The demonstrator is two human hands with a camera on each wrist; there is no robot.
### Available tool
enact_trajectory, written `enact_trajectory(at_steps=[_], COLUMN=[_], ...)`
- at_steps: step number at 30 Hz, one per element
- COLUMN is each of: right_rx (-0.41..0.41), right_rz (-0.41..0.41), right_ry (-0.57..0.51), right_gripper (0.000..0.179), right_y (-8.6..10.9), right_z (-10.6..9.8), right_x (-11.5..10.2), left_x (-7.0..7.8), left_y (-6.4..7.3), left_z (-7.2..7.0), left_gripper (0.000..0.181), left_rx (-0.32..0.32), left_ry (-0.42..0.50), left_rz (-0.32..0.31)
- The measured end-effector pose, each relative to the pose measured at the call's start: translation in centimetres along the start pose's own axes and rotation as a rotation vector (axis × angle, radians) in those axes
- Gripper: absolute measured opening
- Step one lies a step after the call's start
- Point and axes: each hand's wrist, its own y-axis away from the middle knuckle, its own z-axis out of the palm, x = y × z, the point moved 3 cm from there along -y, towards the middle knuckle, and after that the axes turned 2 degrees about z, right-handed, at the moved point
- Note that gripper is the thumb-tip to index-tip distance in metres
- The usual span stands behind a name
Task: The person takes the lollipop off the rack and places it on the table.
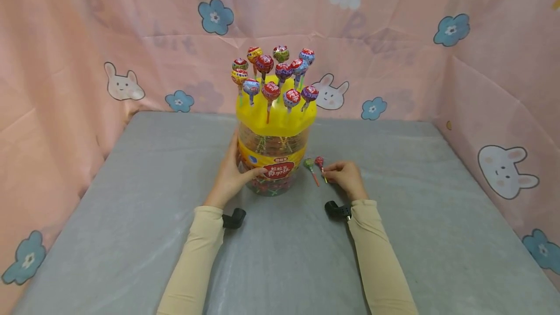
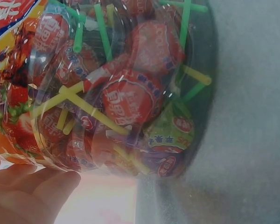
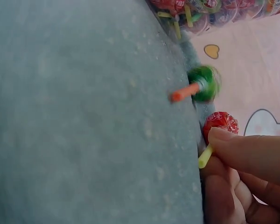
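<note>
A clear plastic jar (image 1: 280, 144) with a yellow lid (image 1: 280, 123) stands upright on the table, several wrapped lollipops (image 1: 271, 91) sticking up from the lid. More lollipops (image 2: 133, 98) fill its lower part, seen in the left wrist view. My left hand (image 1: 234, 174) grips the jar's left side, thumb across the front near the label. To the right of the jar my right hand (image 1: 347, 179) pinches a red lollipop (image 3: 220, 122) by its yellow stick, thumb against finger. Beside it lies a green lollipop (image 1: 309, 164) with an orange stick.
A grey cloth covers the table (image 1: 280, 256). Pink patterned curtain (image 1: 166, 52) closes off the back and both sides. Each wrist carries a black camera mount, one (image 1: 235, 218) on the left and another (image 1: 337, 210) on the right.
</note>
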Motion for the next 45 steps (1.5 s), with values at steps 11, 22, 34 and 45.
enact_trajectory(at_steps=[11, 22, 34, 45], right_rx=[0.004, 0.054, 0.129, 0.168], right_rz=[-0.029, -0.030, -0.220, -0.467], right_ry=[0.033, 0.010, -0.243, -0.363], right_gripper=[0.020, 0.023, 0.030, 0.026], right_y=[0.1, 0.5, 2.9, 5.2], right_z=[0.0, -0.8, -2.0, -2.5], right_x=[0.1, -0.5, -6.4, -13.0], left_x=[3.9, -0.2, -0.2, -0.4], left_y=[1.3, 0.1, 0.1, 0.1], left_z=[-0.3, 0.0, 0.1, 0.0], left_gripper=[0.101, 0.107, 0.108, 0.107], left_rx=[-0.019, 0.013, 0.008, 0.010], left_ry=[-0.007, -0.029, -0.033, -0.035], left_rz=[-0.021, 0.011, 0.008, 0.009])
